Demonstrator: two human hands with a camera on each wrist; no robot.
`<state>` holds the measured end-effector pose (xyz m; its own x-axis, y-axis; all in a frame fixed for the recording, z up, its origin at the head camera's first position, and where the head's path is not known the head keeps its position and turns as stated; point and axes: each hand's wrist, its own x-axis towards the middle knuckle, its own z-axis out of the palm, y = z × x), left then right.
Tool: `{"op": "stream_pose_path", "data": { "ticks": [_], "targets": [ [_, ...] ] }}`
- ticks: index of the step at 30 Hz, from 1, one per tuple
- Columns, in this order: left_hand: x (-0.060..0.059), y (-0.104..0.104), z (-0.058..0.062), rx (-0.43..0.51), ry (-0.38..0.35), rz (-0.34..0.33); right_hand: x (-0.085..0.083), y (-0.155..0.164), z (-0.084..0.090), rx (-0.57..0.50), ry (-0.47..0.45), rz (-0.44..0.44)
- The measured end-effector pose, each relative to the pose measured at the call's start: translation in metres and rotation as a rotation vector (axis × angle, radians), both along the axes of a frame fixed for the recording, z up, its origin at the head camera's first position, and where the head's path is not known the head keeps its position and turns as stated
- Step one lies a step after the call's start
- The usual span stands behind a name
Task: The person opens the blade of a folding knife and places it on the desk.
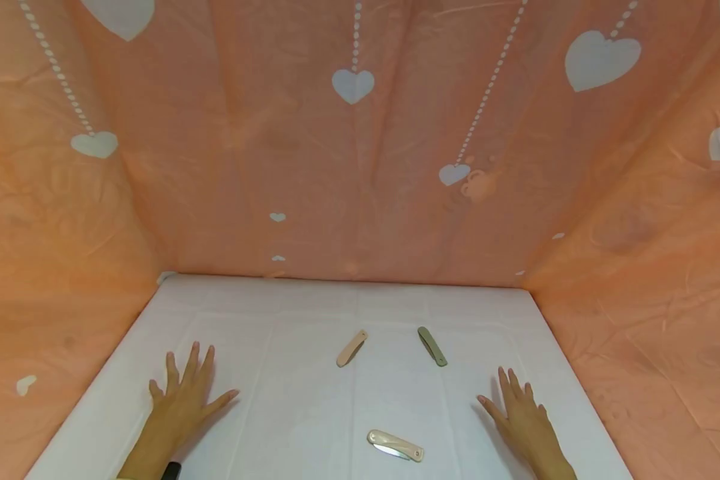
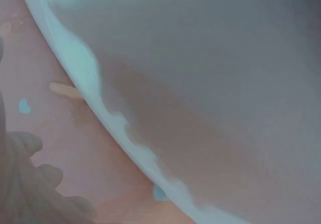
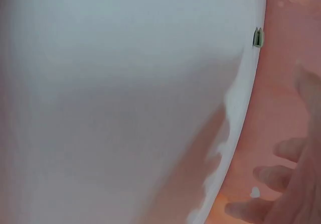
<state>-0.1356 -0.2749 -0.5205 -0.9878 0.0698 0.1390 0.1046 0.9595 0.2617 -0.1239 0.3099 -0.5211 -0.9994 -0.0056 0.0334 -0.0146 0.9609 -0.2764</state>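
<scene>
Three folding knives lie apart on the white tabletop. A pink-beige folding knife (image 1: 352, 349) sits left of a green folding knife (image 1: 433, 346), both toward the back. Nearer the front lies a pearly beige folding knife (image 1: 395, 445), a strip of its shiny blade showing along the handle. To the left, my left hand (image 1: 180, 407) is held palm down with its fingers spread and nothing in it. My right hand (image 1: 522, 423), also palm down with straight fingers, is to the right, nearest the green knife. In the right wrist view, its fingers (image 3: 273, 176) appear at the right edge.
A white cloth covers the table (image 1: 300, 400). An orange-pink curtain (image 1: 312, 167) with white hearts encloses it at the back and on both sides. A dark band (image 1: 171, 471) shows at the left wrist.
</scene>
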Motion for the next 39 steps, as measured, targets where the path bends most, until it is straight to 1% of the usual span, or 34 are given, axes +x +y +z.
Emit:
{"op": "stream_pose_path", "data": {
  "ticks": [4, 7, 9, 12, 14, 17, 20, 22, 25, 27, 29, 33, 36, 39],
  "targets": [
    [-0.003, 0.004, -0.001, 0.028, -0.025, -0.031, 0.003, 0.0, -0.002, -0.024, 0.029, 0.026],
    [-0.003, 0.008, 0.0, 0.043, -0.011, -0.065, 0.007, -0.001, -0.003, -0.036, 0.046, 0.038],
    [-0.001, 0.011, 0.001, 0.066, 0.0, -0.093, 0.01, -0.002, -0.003, -0.04, 0.053, 0.029],
    [0.002, 0.018, 0.005, 0.096, 0.035, -0.14, 0.013, -0.004, -0.002, -0.044, 0.076, 0.013],
    [0.004, 0.023, 0.006, 0.089, 0.092, -0.168, 0.015, -0.005, -0.001, -0.05, 0.106, 0.006],
    [0.006, 0.03, 0.006, 0.078, 0.215, -0.202, 0.018, -0.007, -0.001, -0.07, 0.149, 0.004],
    [0.005, 0.038, 0.006, 0.08, 0.31, -0.237, 0.022, -0.009, 0.0, -0.095, 0.161, -0.002],
    [0.004, 0.042, 0.005, 0.103, 0.352, -0.263, 0.024, -0.011, 0.001, -0.12, 0.144, -0.015],
    [0.003, 0.05, 0.003, 0.108, 0.387, -0.287, 0.025, -0.016, 0.001, -0.186, 0.095, -0.036],
    [0.003, 0.056, 0.001, 0.099, 0.398, -0.301, 0.025, -0.02, 0.001, -0.243, 0.049, -0.051],
    [0.003, 0.063, 0.0, 0.09, 0.377, -0.309, 0.026, -0.024, 0.001, -0.301, 0.001, -0.064],
    [0.002, 0.081, -0.001, 0.104, 0.377, -0.353, 0.029, -0.033, 0.0, -0.416, -0.059, -0.061],
    [0.0, 0.094, -0.001, 0.121, 0.408, -0.401, 0.033, -0.039, 0.0, -0.494, -0.088, -0.035],
    [-0.002, 0.106, -0.002, 0.145, 0.38, -0.434, 0.036, -0.044, 0.001, -0.552, -0.126, -0.008]
  ]
}}
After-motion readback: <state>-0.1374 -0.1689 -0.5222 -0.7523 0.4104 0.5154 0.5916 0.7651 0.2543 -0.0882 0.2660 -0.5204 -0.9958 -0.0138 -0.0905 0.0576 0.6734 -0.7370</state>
